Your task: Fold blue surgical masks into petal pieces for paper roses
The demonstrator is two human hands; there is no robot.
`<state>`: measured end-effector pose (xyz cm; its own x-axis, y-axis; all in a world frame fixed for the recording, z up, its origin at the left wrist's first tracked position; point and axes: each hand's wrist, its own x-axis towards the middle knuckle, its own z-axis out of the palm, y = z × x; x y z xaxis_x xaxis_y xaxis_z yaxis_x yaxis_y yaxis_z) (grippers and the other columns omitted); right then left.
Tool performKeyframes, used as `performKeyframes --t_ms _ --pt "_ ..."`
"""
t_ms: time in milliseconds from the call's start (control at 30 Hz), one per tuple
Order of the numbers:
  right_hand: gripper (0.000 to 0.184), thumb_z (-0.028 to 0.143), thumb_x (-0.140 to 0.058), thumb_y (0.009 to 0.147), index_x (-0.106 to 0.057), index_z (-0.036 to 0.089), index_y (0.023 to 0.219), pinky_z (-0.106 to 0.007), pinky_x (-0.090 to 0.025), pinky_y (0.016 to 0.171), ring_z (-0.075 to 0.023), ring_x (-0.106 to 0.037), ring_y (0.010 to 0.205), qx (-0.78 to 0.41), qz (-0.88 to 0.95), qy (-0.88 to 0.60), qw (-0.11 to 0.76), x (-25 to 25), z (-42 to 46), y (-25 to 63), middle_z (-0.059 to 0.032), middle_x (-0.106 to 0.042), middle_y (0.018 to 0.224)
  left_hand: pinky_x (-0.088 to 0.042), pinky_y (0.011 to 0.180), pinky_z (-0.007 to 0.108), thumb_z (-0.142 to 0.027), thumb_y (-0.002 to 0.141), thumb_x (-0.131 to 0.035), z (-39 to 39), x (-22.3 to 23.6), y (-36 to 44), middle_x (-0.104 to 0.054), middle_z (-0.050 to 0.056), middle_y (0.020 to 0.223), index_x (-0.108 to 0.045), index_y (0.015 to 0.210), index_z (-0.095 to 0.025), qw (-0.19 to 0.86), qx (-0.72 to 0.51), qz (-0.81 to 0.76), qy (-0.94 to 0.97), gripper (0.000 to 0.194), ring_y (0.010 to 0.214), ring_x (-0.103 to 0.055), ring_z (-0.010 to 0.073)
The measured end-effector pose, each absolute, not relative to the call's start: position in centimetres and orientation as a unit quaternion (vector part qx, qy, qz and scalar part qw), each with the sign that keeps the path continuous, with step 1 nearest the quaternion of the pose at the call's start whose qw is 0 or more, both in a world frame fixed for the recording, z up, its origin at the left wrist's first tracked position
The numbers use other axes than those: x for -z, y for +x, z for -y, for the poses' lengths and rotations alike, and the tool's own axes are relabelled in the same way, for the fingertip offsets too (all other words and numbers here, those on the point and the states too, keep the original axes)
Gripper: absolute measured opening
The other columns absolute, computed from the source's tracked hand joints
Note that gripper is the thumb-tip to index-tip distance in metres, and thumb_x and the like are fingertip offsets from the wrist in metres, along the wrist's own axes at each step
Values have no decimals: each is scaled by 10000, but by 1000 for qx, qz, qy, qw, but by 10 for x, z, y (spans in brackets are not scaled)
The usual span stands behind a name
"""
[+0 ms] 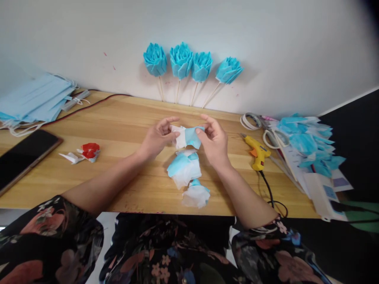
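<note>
Over the middle of the wooden table point(124, 118), both of my hands pinch one small blue and white piece of mask fabric point(187, 136). My left hand point(158, 138) grips its white left end with thumb and fingers closed. My right hand point(213, 142) holds the blue right end the same way. Just below the hands lie two loose heaps of cut blue and white fabric pieces point(185, 167), the second heap point(196, 194) near the table's front edge.
Several blue fabric flowers on sticks point(181, 61) lean on the wall. A yellow glue gun point(258, 152) lies at the right beside scissors point(274, 136), tape and blue scraps point(308, 144). At the left are stacked masks point(35, 98), a phone point(23, 156) and a red scrap point(89, 150).
</note>
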<state>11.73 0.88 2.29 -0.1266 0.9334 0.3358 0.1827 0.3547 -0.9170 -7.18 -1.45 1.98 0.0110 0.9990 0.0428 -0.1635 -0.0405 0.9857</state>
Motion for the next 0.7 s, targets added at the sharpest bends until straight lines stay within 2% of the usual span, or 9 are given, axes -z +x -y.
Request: performKeyframes --t_ms 100,367,500,600,700 --pt "384 327 -664 854 -624 307 1234 -333 -518 747 -164 -584 760 -423 609 -431 515 -21 -17 121 10 -622 837 -515 642 222 -130 737 -736 12 -20 -74 -653 -24 788 -612 1194 -138 535 -554 -445 457 474 665 -626 92" --pt "398 350 -702 836 -621 305 1223 -331 -542 787 -169 -614 840 -425 593 -430 532 -27 -22 128 -4 -648 888 -478 637 240 -192 741 -755 10 -21 -80 -650 -26 768 -609 1156 -162 560 -587 -419 407 441 629 -597 89" --pt "364 331 -702 839 -636 293 1195 -301 -539 731 -144 -600 780 -428 594 -424 534 -28 -21 128 8 -627 847 -486 671 263 -240 796 -709 10 -19 -81 -648 -17 754 -589 1181 -164 588 -590 -409 371 410 645 -596 103" --pt "335 294 -691 831 -657 278 1164 -280 -524 674 -125 -575 713 -410 603 -425 536 -26 -20 125 26 -602 799 -481 689 260 -306 885 -626 11 -20 -81 -652 7 822 -606 1171 -174 538 -597 -447 393 317 723 -604 116" --pt "328 269 -680 829 -666 271 1156 -275 -529 663 -119 -584 704 -373 620 -429 540 -24 -20 124 31 -617 800 -477 738 269 -418 946 -565 14 -23 -82 -654 35 916 -634 1083 -182 411 -610 -486 472 281 821 -602 136"
